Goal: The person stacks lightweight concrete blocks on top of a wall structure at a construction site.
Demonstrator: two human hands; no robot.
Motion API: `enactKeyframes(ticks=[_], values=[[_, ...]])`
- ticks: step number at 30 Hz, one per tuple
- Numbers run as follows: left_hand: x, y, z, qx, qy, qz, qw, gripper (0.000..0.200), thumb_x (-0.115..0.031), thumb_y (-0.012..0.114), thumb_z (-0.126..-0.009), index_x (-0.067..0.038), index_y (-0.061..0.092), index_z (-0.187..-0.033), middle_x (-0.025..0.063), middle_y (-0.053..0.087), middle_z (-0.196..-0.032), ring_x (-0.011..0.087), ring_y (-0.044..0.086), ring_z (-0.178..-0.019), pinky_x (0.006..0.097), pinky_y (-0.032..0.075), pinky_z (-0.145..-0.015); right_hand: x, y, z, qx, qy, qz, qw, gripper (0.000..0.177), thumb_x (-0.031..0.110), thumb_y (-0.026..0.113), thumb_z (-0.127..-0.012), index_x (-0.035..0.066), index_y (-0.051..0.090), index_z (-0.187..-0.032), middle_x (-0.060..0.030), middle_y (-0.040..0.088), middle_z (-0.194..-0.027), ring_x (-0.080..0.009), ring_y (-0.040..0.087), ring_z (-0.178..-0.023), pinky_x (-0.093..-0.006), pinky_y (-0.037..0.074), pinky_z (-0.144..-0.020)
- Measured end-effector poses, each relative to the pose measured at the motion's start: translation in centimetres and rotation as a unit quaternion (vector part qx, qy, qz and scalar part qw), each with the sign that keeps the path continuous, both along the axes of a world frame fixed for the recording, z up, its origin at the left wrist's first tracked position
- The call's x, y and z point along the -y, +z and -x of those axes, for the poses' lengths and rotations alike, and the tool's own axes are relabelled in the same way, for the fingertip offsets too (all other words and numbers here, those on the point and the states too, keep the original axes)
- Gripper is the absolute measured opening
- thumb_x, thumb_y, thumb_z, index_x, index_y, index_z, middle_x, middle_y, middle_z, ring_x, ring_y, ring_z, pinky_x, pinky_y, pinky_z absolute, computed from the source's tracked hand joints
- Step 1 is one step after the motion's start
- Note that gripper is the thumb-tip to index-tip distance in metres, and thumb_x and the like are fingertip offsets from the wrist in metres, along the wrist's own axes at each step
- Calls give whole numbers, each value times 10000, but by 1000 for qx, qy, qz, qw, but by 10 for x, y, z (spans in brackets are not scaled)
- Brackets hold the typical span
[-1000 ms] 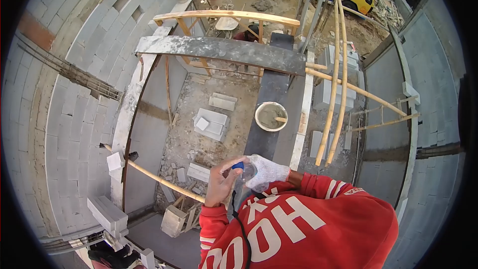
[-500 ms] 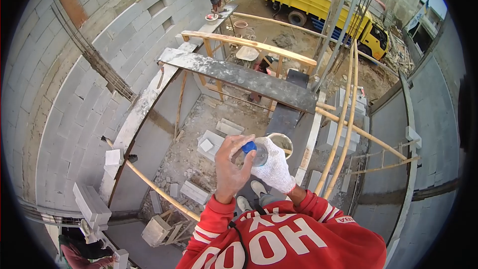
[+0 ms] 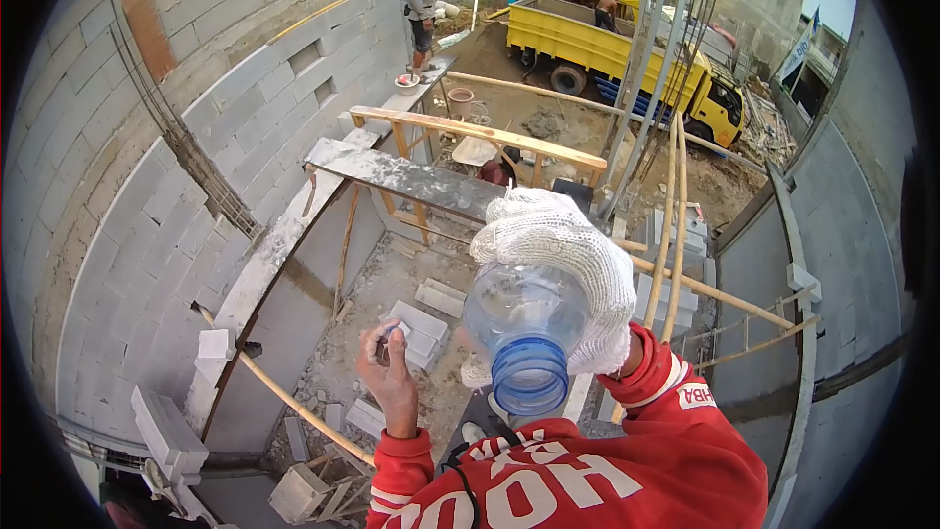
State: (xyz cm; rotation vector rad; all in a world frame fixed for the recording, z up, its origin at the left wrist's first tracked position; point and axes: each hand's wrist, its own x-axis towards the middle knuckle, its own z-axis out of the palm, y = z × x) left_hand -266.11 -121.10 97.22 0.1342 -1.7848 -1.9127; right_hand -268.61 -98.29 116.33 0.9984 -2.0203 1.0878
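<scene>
My right hand (image 3: 578, 240), in a white knitted glove, grips a clear plastic bottle (image 3: 524, 309) raised close to the camera. The bottle is tipped, its open blue-tinted neck pointing down toward my chest. Lower and to the left, my bare left hand (image 3: 390, 377) pinches a small blue cap (image 3: 395, 330), apart from the bottle. Most of the cap is hidden by the fingers.
A grey plank (image 3: 401, 176) and a wooden frame (image 3: 490, 137) span the space ahead. Pale blocks (image 3: 421, 333) lie on the rubble floor below. Bamboo poles (image 3: 668, 225) stand right. One person (image 3: 419, 10) stands far off; a yellow truck (image 3: 578, 44) is behind.
The cap has come off the bottle. My right hand has lifted the bottle up toward the camera and tilted it, while my left hand has moved down and left with the cap.
</scene>
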Motion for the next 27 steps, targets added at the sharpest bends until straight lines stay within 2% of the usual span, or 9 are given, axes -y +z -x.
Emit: enactKeyframes(ticks=[1,3,6,8,10,12,13,16,27], values=[[4,-29,-4,17,31,122,992,195,-165,684,-929,23,676,-977,16,587,-879,87,517,-764,242,418,-699,-3,12,1,-23,10,-13,1000,674,374,884,-632,74,638,-1182,-142,635,-1157,-329,630,-1061,-403,498,-924],[14,-88,-17,22,56,243,968,192,-162,689,-922,27,683,-959,10,607,-842,86,526,-739,246,423,-681,-7,29,2,-59,20,-34,998,675,374,884,-631,74,637,-1184,-142,636,-1156,-329,630,-1060,-402,498,-923],[32,-165,-43,232,-15,94,968,219,-190,715,-886,29,725,-882,30,651,-691,102,546,-620,291,440,-597,-7,55,0,-98,18,-48,994,678,374,885,-631,74,635,-1186,-141,636,-1155,-328,631,-1058,-402,498,-922],[53,-259,-69,267,-25,166,949,249,-210,732,-864,39,731,-845,72,678,-685,130,577,-601,313,460,-592,-5,66,-2,-115,15,-55,992,680,374,885,-631,74,633,-1187,-141,637,-1154,-328,632,-1057,-401,499,-921],[76,-351,-96,333,-50,159,928,271,-217,746,-841,53,728,-818,109,692,-683,159,623,-614,319,497,-635,-5,76,-2,-128,14,-58,990,682,374,886,-631,73,632,-1188,-140,637,-1153,-327,632,-1056,-401,499,-920],[81,-368,-123,406,-24,262,875,253,-196,752,-831,49,725,-773,97,684,-650,190,640,-596,311,526,-677,-3,83,-3,-134,16,-61,989,683,374,886,-631,73,631,-1189,-140,638,-1152,-327,633,-1055,-400,499,-920],[84,-375,-137,434,-24,282,855,251,-195,752,-831,48,724,-777,98,684,-656,191,640,-602,312,526,-679,-1,86,-3,-138,14,-62,988,684,373,886,-631,73,630,-1190,-140,638,-1152,-327,633,-1055,-400,500,-919],[80,-381,-149,467,-30,284,837,243,-193,753,-831,45,721,-791,100,684,-673,194,643,-618,314,527,-685,1,92,-7,-147,13,-68,987,687,373,887,-631,73,628,-1192,-139,638,-1150,-326,634,-1053,-399,500,-918],[57,-343,-83,438,-68,265,857,224,-186,757,-831,33,710,-842,109,682,-735,207,651,-676,323,530,-708,6,111,-19,-168,12,-69,983,697,373,889,-630,72,621,-1199,-137,640,-1145,-324,638,-1048,-396,502,-913]])
